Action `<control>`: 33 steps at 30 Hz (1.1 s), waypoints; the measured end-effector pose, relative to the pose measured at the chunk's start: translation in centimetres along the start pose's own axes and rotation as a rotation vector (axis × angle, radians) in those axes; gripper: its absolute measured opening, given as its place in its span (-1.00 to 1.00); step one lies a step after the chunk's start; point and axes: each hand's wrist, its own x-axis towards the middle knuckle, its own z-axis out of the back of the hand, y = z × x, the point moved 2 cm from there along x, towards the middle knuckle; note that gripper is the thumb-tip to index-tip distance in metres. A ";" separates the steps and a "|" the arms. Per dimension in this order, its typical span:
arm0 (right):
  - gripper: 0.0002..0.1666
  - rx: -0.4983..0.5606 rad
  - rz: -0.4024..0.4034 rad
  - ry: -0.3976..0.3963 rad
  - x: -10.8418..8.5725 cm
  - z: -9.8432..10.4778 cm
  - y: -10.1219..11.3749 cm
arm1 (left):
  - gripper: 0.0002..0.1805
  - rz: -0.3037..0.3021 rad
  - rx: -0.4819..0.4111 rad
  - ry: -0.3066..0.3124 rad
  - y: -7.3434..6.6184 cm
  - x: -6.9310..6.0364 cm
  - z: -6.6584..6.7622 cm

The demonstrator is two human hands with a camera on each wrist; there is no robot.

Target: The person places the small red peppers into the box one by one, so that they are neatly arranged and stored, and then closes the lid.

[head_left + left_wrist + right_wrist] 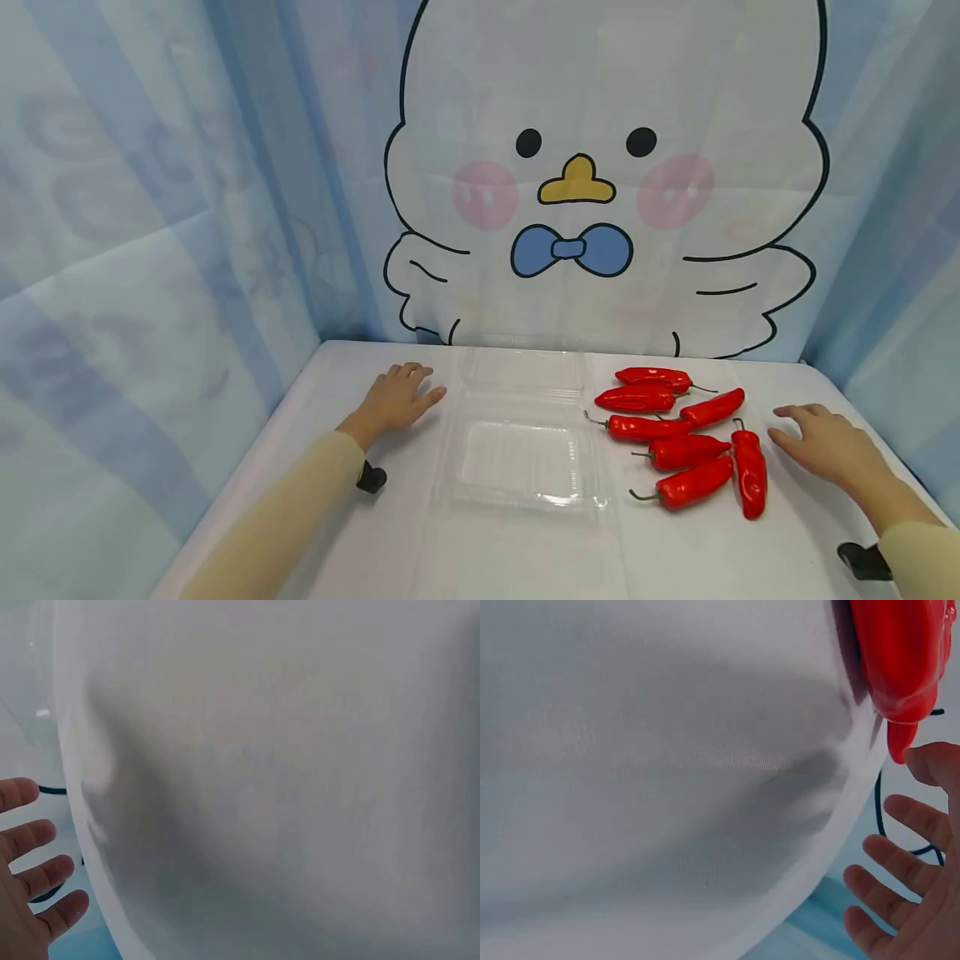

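Observation:
Several glossy red chili peppers [686,452] with dark stems lie in a loose group, right of centre on the white table. Left of them sits a clear plastic container [517,467], its hinged lid [525,375] spread flat toward the back. My left hand [395,400] hovers left of the container with fingers loosely extended, holding nothing. My right hand [836,446] is to the right of the peppers, fingers relaxed and apart from them. In the right wrist view, one red pepper [900,660] shows beyond the thumb of my right hand [922,877].
A white cloth covers the table [360,550]. Behind it hangs a curtain [577,308] printed with a cartoon bird, and pale blue curtains [150,250] close in both sides. A black wrist strap piece [371,477] sits at the left cuff.

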 end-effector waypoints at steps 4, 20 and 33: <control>-0.26 0.018 0.025 -0.010 -0.4 -0.2 0.6 | -0.28 0.025 -0.092 -0.025 -0.7 -0.9 -0.3; -0.25 0.016 0.127 -0.077 -2.6 0.7 4.6 | -0.42 0.086 -0.468 -0.047 -3.6 -4.7 -1.3; -0.31 0.045 0.177 -0.094 -4.8 0.5 6.8 | -0.55 0.257 -0.889 0.023 -6.2 -7.7 -1.4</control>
